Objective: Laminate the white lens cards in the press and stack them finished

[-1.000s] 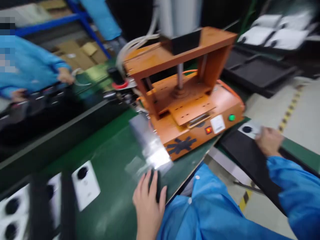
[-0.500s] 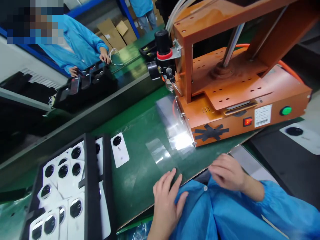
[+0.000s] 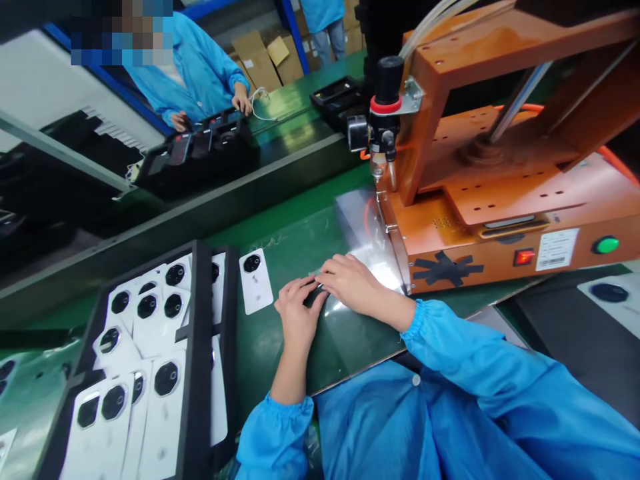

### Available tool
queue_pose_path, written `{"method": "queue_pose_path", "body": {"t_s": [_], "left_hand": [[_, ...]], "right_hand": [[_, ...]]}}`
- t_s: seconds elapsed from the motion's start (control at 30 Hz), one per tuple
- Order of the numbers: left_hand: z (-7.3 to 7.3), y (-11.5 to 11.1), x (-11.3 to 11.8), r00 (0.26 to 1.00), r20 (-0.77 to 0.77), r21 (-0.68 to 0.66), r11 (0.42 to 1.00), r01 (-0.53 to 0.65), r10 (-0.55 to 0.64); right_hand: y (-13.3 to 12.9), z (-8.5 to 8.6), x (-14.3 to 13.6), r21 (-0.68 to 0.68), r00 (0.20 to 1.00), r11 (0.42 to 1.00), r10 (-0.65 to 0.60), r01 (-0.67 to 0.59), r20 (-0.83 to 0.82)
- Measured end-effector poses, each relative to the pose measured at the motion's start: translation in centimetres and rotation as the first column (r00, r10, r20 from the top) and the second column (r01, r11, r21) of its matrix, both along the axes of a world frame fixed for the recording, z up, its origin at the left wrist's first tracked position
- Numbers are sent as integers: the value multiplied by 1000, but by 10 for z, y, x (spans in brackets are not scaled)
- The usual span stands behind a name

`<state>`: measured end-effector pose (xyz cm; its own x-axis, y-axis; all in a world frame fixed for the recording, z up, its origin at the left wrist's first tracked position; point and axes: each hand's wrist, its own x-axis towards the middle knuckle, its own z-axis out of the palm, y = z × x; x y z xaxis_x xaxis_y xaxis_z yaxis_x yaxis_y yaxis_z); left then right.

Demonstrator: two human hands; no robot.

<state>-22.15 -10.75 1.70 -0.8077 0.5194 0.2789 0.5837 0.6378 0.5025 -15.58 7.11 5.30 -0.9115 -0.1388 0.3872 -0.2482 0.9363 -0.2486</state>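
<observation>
My left hand [image 3: 296,308] and my right hand [image 3: 353,283] meet over the green work surface, fingertips nearly touching. Both are closed in a pinch at the edge of a clear plastic film [image 3: 334,308], which shows as a faint glossy patch below the right fingers. Most of the pinched edge is hidden by the fingers. Left of my hands, a white phone back cover [image 3: 257,287] with a round black camera window lies flat on the mat.
A black foam tray [image 3: 197,373] with several white phone covers stands at the left. An orange press machine [image 3: 445,267] with a lit green button occupies the right. Another cover [image 3: 613,297] lies on black foam at far right. A co-worker [image 3: 200,80] sits across the bench.
Both hands have moved forward from the bench's front edge and come together at the clear film. The fingers have closed. The camera view has shifted, so everything sits differently in the frame.
</observation>
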Motion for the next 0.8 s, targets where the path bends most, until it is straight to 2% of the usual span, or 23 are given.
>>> {"method": "queue_pose_path", "body": {"t_s": [0.13,0.23,0.33,0.43,0.53,0.6,0.67,0.73,0.8], "left_hand": [[2,0,-1,1000,23,-4,1000,13,-13],[5,0,0,999,23,-32,999,30,-30],[11,1,3,992,5,-175,976,126,-127],[16,7,0,969,7,-323,917,235,-246],[21,21,-13,955,26,-333,898,287,-295],[26,26,-25,948,17,-295,905,308,-317],[30,19,-35,971,-37,-244,944,220,-236],[30,1,-39,994,-103,-203,979,9,-30],[26,-23,-34,976,-142,-191,962,-193,168]], "right_hand": [[-4,-8,-5,132,996,988,83,-78,-34],[-5,-7,-2,214,990,972,117,-98,-78],[-3,1,13,233,991,971,86,-61,-98],[-1,11,40,119,989,992,-24,42,-144],[1,19,68,-71,953,982,-188,176,-237],[2,25,81,-211,927,954,-264,211,-265],[2,30,89,-346,921,918,-292,195,-256],[3,36,94,-459,930,875,-283,152,-232],[3,40,96,-549,950,829,-251,111,-187]]}}
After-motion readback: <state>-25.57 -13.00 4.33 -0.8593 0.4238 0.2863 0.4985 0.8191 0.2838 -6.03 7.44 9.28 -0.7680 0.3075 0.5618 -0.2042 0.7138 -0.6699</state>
